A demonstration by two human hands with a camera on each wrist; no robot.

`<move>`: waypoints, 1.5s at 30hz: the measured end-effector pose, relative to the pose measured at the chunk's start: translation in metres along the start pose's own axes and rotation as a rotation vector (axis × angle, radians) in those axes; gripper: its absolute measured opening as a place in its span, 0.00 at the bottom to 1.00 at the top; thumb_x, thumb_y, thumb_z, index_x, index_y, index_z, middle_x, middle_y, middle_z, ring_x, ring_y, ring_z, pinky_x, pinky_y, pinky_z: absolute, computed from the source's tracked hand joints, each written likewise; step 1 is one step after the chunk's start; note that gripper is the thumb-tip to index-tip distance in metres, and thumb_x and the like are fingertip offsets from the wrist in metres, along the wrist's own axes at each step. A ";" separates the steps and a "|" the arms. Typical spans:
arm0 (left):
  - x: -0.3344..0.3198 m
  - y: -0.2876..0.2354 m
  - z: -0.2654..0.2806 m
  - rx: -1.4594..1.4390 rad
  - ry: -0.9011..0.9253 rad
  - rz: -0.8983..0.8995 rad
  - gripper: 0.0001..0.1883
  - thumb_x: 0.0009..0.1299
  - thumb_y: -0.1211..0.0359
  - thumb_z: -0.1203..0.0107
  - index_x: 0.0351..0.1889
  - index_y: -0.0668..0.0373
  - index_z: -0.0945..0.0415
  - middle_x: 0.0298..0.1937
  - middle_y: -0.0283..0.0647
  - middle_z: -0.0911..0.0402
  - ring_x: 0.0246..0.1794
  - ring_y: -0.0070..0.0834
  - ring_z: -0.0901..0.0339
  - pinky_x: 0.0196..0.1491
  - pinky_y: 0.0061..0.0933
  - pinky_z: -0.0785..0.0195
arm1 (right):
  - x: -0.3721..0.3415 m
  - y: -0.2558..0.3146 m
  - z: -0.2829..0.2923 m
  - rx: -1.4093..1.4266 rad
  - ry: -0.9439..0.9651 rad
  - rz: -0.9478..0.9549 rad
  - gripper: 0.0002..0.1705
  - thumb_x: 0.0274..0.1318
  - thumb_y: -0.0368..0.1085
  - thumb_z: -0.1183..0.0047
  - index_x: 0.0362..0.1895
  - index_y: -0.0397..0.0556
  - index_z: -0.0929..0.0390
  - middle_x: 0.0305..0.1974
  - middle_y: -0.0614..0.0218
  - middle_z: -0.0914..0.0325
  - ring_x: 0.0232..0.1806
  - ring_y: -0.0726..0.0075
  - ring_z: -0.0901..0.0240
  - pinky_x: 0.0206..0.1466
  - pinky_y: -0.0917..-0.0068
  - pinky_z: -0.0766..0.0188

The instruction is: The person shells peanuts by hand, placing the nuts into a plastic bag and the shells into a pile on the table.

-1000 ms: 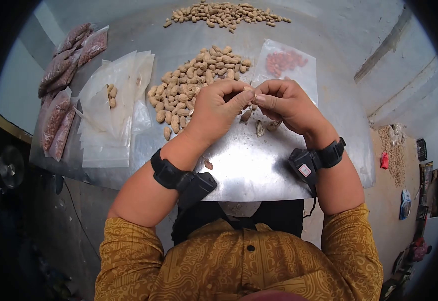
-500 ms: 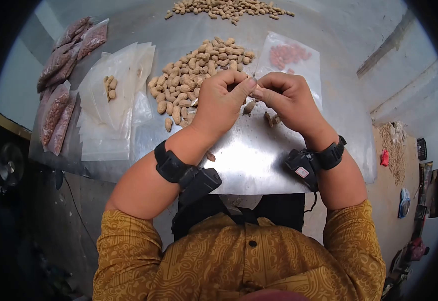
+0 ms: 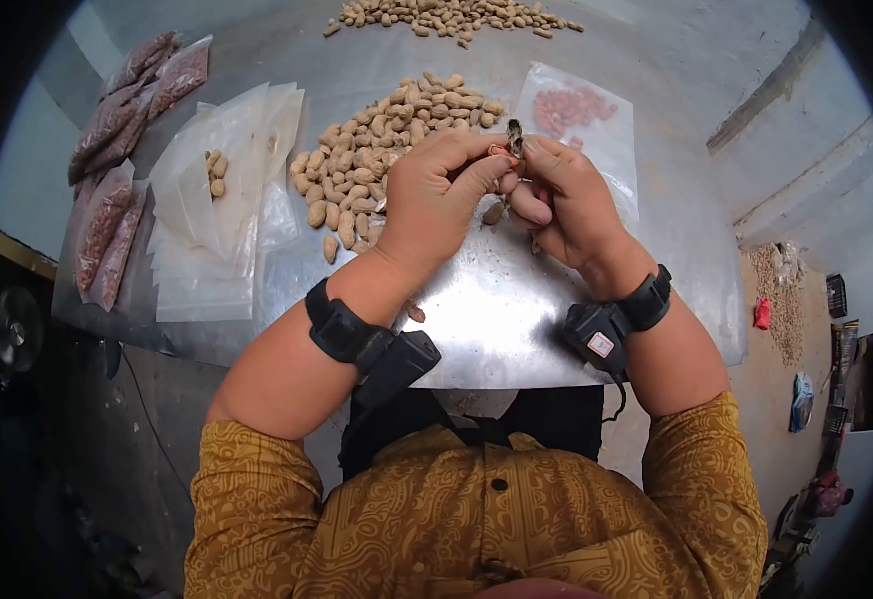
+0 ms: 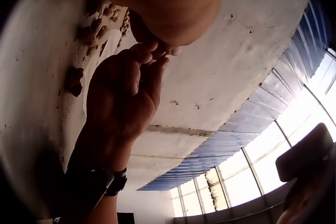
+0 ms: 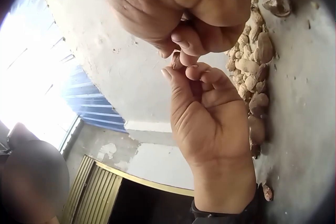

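In the head view, a dark open peanut shell [image 3: 514, 136] stands up between the hands. The left hand [image 3: 434, 192] pinches a small reddish kernel [image 3: 501, 152] between thumb and forefinger. The right hand [image 3: 578, 205] holds the shell in its fingertips, close against the left fingertips. From the right wrist, a brownish peanut piece [image 5: 177, 60] shows between both hands' fingertips. A heap of unshelled peanuts [image 3: 351, 175] lies beyond and left of the hands. Behind the right hand, a clear bag [image 3: 611, 165] lies flat with red kernels [image 3: 568, 110] on or in it.
Empty clear bags [image 3: 207, 290] are stacked on the metal table [image 3: 496, 339], with a few peanuts [image 3: 217, 172] on them. Filled bags [image 3: 107, 230] lie at the far left. More peanuts [image 3: 446, 14] sit at the back. A loose shell piece [image 3: 414, 312] is near the left wrist.
The right fingers have spread and lifted around the shell, which now shows upright between the hands. A reddish kernel has come into sight at the left fingertips.
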State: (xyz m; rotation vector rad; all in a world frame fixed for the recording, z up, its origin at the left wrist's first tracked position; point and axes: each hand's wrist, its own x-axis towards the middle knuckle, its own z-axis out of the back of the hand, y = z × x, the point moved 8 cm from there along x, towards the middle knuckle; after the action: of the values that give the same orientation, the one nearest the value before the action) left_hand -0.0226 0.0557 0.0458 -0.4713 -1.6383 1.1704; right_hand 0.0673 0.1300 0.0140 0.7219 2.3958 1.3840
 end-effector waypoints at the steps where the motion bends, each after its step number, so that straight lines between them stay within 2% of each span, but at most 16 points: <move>1: 0.002 -0.006 0.000 0.160 0.026 -0.149 0.09 0.60 0.73 0.42 0.39 0.63 0.21 0.30 0.36 0.22 0.30 0.24 0.24 0.33 0.21 0.31 | 0.001 -0.001 0.000 0.037 0.011 -0.014 0.12 0.64 0.39 0.60 0.33 0.44 0.31 0.22 0.70 0.33 0.13 0.83 0.48 0.16 0.85 0.52; 2: 0.001 -0.013 -0.004 0.320 0.053 -0.297 0.10 0.58 0.75 0.42 0.39 0.62 0.21 0.31 0.37 0.22 0.31 0.26 0.24 0.34 0.22 0.30 | 0.002 -0.004 0.003 0.100 0.019 -0.041 0.12 0.64 0.40 0.61 0.32 0.45 0.31 0.22 0.70 0.34 0.13 0.82 0.48 0.16 0.84 0.52; 8: -0.005 -0.031 -0.015 0.452 0.097 -0.465 0.11 0.53 0.77 0.39 0.35 0.59 0.20 0.32 0.38 0.22 0.33 0.31 0.24 0.35 0.26 0.30 | 0.000 -0.015 0.006 0.356 -0.075 -0.196 0.13 0.63 0.40 0.62 0.29 0.47 0.35 0.18 0.71 0.40 0.12 0.78 0.48 0.17 0.80 0.52; 13: -0.003 -0.032 -0.010 0.329 0.101 -0.401 0.11 0.53 0.76 0.38 0.35 0.58 0.20 0.31 0.38 0.23 0.32 0.32 0.25 0.35 0.25 0.31 | 0.005 -0.015 0.018 0.289 -0.030 -0.225 0.12 0.63 0.38 0.61 0.31 0.43 0.32 0.18 0.70 0.37 0.13 0.80 0.45 0.16 0.82 0.48; 14: -0.003 -0.031 -0.010 0.292 0.115 -0.392 0.11 0.53 0.75 0.38 0.35 0.57 0.20 0.31 0.38 0.23 0.32 0.32 0.25 0.35 0.25 0.31 | 0.006 -0.008 0.025 0.194 -0.077 -0.165 0.10 0.62 0.36 0.61 0.34 0.42 0.32 0.19 0.70 0.35 0.13 0.81 0.45 0.16 0.83 0.48; 17: -0.005 -0.008 -0.021 0.332 0.350 -0.279 0.14 0.54 0.72 0.37 0.40 0.58 0.20 0.34 0.36 0.23 0.34 0.25 0.27 0.34 0.24 0.32 | 0.006 0.020 0.039 0.007 -0.145 -0.003 0.11 0.60 0.29 0.58 0.44 0.37 0.30 0.21 0.69 0.31 0.13 0.84 0.45 0.16 0.87 0.47; 20: -0.008 -0.004 -0.031 0.408 0.445 -0.182 0.16 0.53 0.68 0.35 0.41 0.56 0.20 0.34 0.35 0.24 0.36 0.25 0.28 0.34 0.24 0.32 | 0.006 0.033 0.049 -0.043 -0.173 0.054 0.11 0.58 0.28 0.58 0.44 0.38 0.30 0.21 0.72 0.32 0.13 0.85 0.45 0.16 0.86 0.48; 21: -0.008 0.002 -0.031 0.504 0.461 -0.163 0.18 0.50 0.66 0.34 0.41 0.54 0.20 0.34 0.36 0.24 0.37 0.29 0.28 0.38 0.26 0.32 | 0.005 0.033 0.049 -0.046 -0.184 0.053 0.11 0.57 0.28 0.58 0.44 0.38 0.30 0.21 0.72 0.32 0.13 0.85 0.46 0.16 0.86 0.49; 24: -0.010 0.002 -0.026 0.816 0.393 -0.270 0.16 0.50 0.66 0.35 0.39 0.54 0.19 0.33 0.38 0.24 0.37 0.33 0.28 0.42 0.31 0.33 | 0.004 0.034 0.046 -0.069 -0.200 0.051 0.11 0.57 0.28 0.58 0.44 0.39 0.29 0.21 0.74 0.34 0.13 0.85 0.47 0.16 0.86 0.51; 27: -0.011 0.015 -0.026 0.970 0.425 -0.175 0.14 0.51 0.65 0.36 0.36 0.55 0.19 0.31 0.39 0.24 0.37 0.36 0.28 0.45 0.34 0.35 | 0.002 0.033 0.039 -0.117 -0.186 0.052 0.10 0.58 0.29 0.57 0.43 0.40 0.28 0.20 0.75 0.35 0.13 0.85 0.48 0.16 0.86 0.52; 30: -0.011 0.015 -0.026 0.995 0.389 -0.242 0.10 0.52 0.68 0.38 0.33 0.56 0.19 0.28 0.39 0.24 0.34 0.35 0.27 0.41 0.32 0.34 | 0.002 0.033 0.038 -0.161 -0.168 0.064 0.09 0.57 0.31 0.54 0.41 0.41 0.27 0.20 0.75 0.35 0.13 0.86 0.49 0.16 0.86 0.52; 33: -0.001 0.006 -0.014 0.721 0.220 -0.171 0.08 0.56 0.71 0.39 0.35 0.59 0.20 0.31 0.37 0.22 0.31 0.29 0.24 0.37 0.26 0.32 | 0.003 0.032 0.037 -0.214 -0.142 0.053 0.08 0.55 0.32 0.48 0.38 0.42 0.25 0.21 0.76 0.35 0.14 0.86 0.48 0.16 0.87 0.53; 36: 0.002 0.020 -0.001 0.056 0.072 0.155 0.09 0.60 0.74 0.41 0.39 0.62 0.22 0.35 0.35 0.20 0.32 0.21 0.23 0.34 0.18 0.30 | -0.001 0.029 0.025 -0.275 -0.120 0.037 0.10 0.52 0.32 0.44 0.38 0.41 0.24 0.22 0.75 0.32 0.15 0.87 0.45 0.16 0.89 0.51; 37: 0.002 0.016 -0.002 -0.016 0.088 0.129 0.12 0.62 0.73 0.41 0.43 0.65 0.24 0.37 0.36 0.20 0.34 0.18 0.24 0.33 0.15 0.29 | -0.003 0.027 0.019 -0.281 -0.092 0.035 0.10 0.51 0.32 0.42 0.38 0.41 0.24 0.23 0.75 0.31 0.16 0.87 0.44 0.17 0.89 0.50; 43: 0.001 0.016 0.000 -0.015 0.045 0.209 0.07 0.59 0.73 0.40 0.35 0.64 0.21 0.29 0.36 0.20 0.31 0.20 0.23 0.35 0.18 0.31 | -0.003 0.027 0.010 -0.448 -0.074 0.136 0.09 0.50 0.33 0.41 0.35 0.40 0.21 0.24 0.72 0.26 0.20 0.88 0.37 0.22 0.90 0.42; 45: 0.002 0.010 -0.001 0.131 0.062 0.120 0.07 0.58 0.71 0.39 0.33 0.63 0.21 0.28 0.37 0.20 0.29 0.22 0.24 0.33 0.21 0.32 | -0.004 0.032 0.010 -0.511 -0.090 0.189 0.09 0.50 0.33 0.41 0.33 0.40 0.21 0.24 0.72 0.25 0.21 0.87 0.36 0.23 0.89 0.40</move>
State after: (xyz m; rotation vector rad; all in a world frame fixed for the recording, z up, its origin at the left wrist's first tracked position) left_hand -0.0254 0.0623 0.0379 -0.5224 -1.4866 1.3299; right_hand 0.0842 0.1483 0.0361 0.8534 1.8199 1.8888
